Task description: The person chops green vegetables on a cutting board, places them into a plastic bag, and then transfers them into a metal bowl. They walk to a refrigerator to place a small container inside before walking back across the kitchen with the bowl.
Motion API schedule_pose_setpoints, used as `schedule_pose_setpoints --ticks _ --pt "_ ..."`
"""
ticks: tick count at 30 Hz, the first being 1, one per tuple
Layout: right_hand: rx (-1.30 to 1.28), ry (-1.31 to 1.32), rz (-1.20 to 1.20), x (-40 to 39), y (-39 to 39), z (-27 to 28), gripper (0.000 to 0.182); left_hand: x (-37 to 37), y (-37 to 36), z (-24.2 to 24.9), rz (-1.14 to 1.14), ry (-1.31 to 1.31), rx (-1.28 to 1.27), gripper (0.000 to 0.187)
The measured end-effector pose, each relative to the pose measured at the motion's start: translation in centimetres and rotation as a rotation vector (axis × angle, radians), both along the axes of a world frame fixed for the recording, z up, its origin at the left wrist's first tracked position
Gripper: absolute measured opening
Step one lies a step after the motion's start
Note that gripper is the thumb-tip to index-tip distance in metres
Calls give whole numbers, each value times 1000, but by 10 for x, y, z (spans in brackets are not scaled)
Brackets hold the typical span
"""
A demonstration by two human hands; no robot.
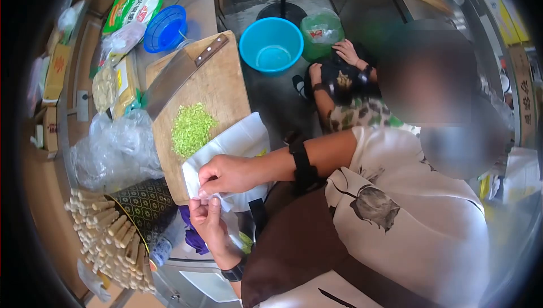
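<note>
My right hand [223, 177] pinches the edge of a white plastic bag [251, 135] over the near end of a wooden cutting board [229, 96]. Just below it, my left hand [210, 220] has its thumb and fingers closed on the same bag edge, close to the right fingertips. The bag lies partly across the board, beside a heap of finely chopped green vegetable [192, 130]. A cleaver [172, 84] rests flat at the board's far side, its wooden handle towards the upper corner.
Left of the board are a blue basket [165, 29], clear plastic bags [119, 149] and packaged food [127, 84]. A bundle of wooden sticks [107, 234] sits nearby. A turquoise basin [271, 45] stands beyond the board, near a seated co-worker's hands [348, 53] and a green bag [322, 31].
</note>
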State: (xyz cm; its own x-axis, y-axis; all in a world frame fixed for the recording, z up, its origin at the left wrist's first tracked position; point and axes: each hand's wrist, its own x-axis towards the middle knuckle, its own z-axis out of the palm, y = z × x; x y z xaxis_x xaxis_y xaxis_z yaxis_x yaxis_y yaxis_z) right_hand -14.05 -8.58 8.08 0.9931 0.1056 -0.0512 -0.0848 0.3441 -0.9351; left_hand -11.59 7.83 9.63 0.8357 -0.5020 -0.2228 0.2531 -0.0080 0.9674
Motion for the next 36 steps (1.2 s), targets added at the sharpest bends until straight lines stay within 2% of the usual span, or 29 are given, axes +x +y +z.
schedule_pose_setpoints --ticks 2,8,11,14,15,16,18,19,20,22,23,25,28,32,34,35,36 --pt "-25 -25 -27 0 5 -5 22 2 1 -1 56 66 22 32" --pt "-225 -79 -188 -1 6 -6 23 6 9 -6 104 -15 66 19" --pt "-256 -57 -198 0 -1 0 21 11 14 -4 239 -5 72 15" --pt "-408 -107 -247 2 -4 -4 20 42 72 -26 240 5 32 13" --pt "-415 -134 -300 3 -5 -9 19 39 62 -20 420 26 34 10" --pt "-422 -160 -353 5 -6 -16 19 42 67 -18 402 92 -147 17" --pt "-413 -122 -423 8 -15 -26 19 52 92 -7 344 433 -445 24" --pt "-395 -55 -440 9 -24 -29 19 44 75 12 450 422 -504 27" --pt "-377 13 -456 9 -32 -32 19 51 98 -1 511 387 -538 27" --pt "-408 41 -502 10 -45 -44 20 49 115 -1 491 330 -500 27" --pt "-424 58 -527 8 -50 -49 20 45 107 6 565 317 -408 29" --pt "-403 114 -391 1 -55 -54 23 37 89 20 707 292 -221 35" --pt "-265 158 -311 -10 -59 -55 26 39 90 20 693 254 -223 36" --pt "-192 301 -295 -32 -88 -60 27 39 85 18 812 -135 68 39" --pt "-220 243 -503 -47 -110 -107 25 46 94 23 902 -306 174 43" --pt "-227 253 -736 -58 -125 -131 23 50 96 28 934 -303 14 42" --pt "-234 261 -967 -71 -142 -158 21 55 101 30 994 -353 -28 40"
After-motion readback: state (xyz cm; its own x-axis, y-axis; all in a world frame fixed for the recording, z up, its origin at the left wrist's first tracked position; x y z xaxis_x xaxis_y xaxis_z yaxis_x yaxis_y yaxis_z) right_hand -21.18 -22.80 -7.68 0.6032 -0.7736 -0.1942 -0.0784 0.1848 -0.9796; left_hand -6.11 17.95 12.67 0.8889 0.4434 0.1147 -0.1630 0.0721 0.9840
